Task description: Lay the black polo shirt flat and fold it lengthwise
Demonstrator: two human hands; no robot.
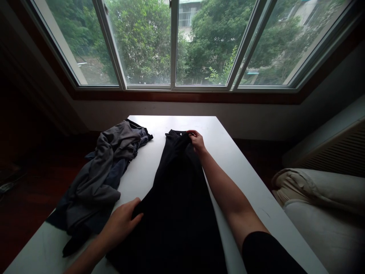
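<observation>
A long black garment (179, 198) lies lengthwise on the white table (239, 182), its narrow end with a small pale label toward the window. Whether it is a dress, a skirt or trousers I cannot tell. With fingers closed, my right hand (197, 140) pinches the far right corner of that narrow end. Lower down, my left hand (124, 220) grips the garment's left edge between thumb and fingers. The garment's near end runs out of the bottom of the view.
A heap of grey and dark blue clothes (105, 167) lies along the table's left side, partly over its edge. Past the far edge is a wall with a wide window (173, 45). A pale padded seat or rolled bedding (322, 190) stands at the right, below a slatted panel (339, 152).
</observation>
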